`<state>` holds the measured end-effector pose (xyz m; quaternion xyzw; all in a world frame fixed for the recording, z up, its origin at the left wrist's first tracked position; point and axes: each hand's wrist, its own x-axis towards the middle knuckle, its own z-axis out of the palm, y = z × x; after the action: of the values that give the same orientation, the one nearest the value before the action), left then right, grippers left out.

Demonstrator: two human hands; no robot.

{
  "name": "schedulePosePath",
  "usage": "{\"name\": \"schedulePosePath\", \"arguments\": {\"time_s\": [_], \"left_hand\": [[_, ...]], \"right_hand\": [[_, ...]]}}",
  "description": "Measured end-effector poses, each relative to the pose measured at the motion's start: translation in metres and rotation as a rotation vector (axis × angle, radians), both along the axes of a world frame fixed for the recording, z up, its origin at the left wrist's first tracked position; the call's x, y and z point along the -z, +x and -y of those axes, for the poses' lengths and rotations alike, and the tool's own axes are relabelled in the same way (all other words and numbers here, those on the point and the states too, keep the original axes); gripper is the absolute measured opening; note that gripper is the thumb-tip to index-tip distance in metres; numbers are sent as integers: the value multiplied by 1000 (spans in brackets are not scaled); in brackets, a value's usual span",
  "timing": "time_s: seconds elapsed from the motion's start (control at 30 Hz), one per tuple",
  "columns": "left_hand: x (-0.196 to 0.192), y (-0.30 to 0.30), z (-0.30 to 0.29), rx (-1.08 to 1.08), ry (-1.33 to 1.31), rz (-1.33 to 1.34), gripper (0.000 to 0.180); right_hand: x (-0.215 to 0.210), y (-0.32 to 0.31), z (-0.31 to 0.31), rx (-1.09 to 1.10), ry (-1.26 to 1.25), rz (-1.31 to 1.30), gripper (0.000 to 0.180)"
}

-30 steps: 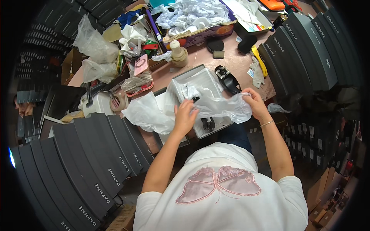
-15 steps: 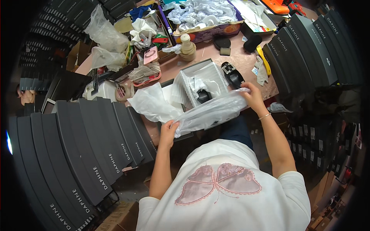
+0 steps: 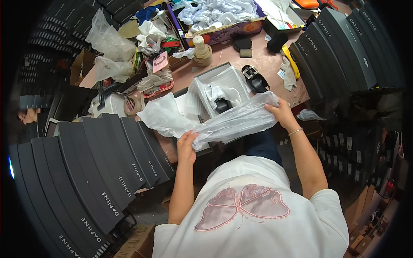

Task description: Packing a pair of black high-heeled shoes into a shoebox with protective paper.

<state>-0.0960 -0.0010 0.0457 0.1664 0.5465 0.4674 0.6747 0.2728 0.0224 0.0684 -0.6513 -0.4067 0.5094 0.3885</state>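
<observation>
Between my two hands a clear plastic bag (image 3: 236, 122) is stretched out at the near edge of the table. My left hand (image 3: 186, 145) pinches its left end, and my right hand (image 3: 281, 112) grips the right end, slightly higher. Just beyond the bag stands an open shoe box (image 3: 211, 74) lined with white paper. A black shoe (image 3: 223, 105) lies inside, partly covered by that paper. Against the box's right side rests a black sandal (image 3: 254, 79) with a jewelled strap. Crumpled white tissue paper (image 3: 163, 116) spreads left of the box, near my left hand.
Dark shoe boxes (image 3: 99, 159) stand in a row at left, with more (image 3: 340, 51) at right. Farther back are a bottle (image 3: 201, 51), a purple carton (image 3: 219, 36) of crumpled white paper, a pink-rimmed basket (image 3: 157, 86) and a yellow-handled tool (image 3: 291, 62).
The bag's right part has been lifted and spread, its right end now fuller around my right hand. Both hands keep hold. The whole view has shifted slightly.
</observation>
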Motion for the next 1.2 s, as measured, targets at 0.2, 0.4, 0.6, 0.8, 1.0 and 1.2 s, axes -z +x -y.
{"name": "schedulePosePath", "arguments": {"time_s": [0.2, 0.4, 0.6, 0.8, 1.0, 1.2], "left_hand": [[-26, -11, 3, 168, -210, 575, 34], [-42, 8, 7, -56, 50, 675, 55], [-40, 12, 24, -312, 58, 952, 77], [-33, -17, 36, -141, 123, 90, 33], [13, -44, 42, -319, 189, -234, 21], [13, -44, 46, 13, 121, -532, 35]], "right_hand": [[-2, 14, -2, -95, -88, -10, 24], [-3, 13, -7, -199, -86, 140, 24], [1, 9, -7, -112, -143, 128, 24], [4, 7, -1, -81, -123, 192, 23], [-3, -4, 1, -91, -102, 185, 22], [15, 8, 6, -6, -91, 108, 22]]}}
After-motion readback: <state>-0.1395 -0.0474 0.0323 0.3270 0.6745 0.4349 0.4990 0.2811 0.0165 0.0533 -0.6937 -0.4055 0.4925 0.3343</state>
